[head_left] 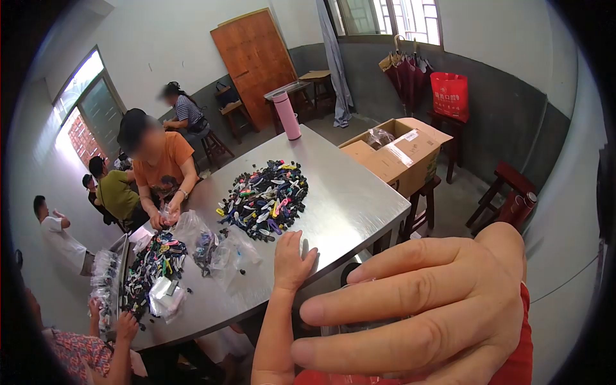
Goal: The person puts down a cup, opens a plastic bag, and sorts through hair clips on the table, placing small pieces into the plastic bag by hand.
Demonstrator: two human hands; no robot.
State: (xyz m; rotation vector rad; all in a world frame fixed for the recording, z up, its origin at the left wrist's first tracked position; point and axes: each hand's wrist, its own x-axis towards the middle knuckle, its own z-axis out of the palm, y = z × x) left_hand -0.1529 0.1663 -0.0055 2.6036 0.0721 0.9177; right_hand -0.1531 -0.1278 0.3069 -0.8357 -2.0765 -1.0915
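The left grip [293, 262] in the head view is spread with nothing seen in it, at the near edge of the table [350, 186] just beside a heap of clips [266, 199], which presumably sits there for easy reach, while the right grip [443, 295] looms before the camera, fingers apart, its palm hidden. Clear bags [234, 253] lie between this heap and a second pile [151, 266], perhaps handy for both sides, and the bottle [287, 117] stands upright at the far corner, likely to keep clear of the loose pieces.
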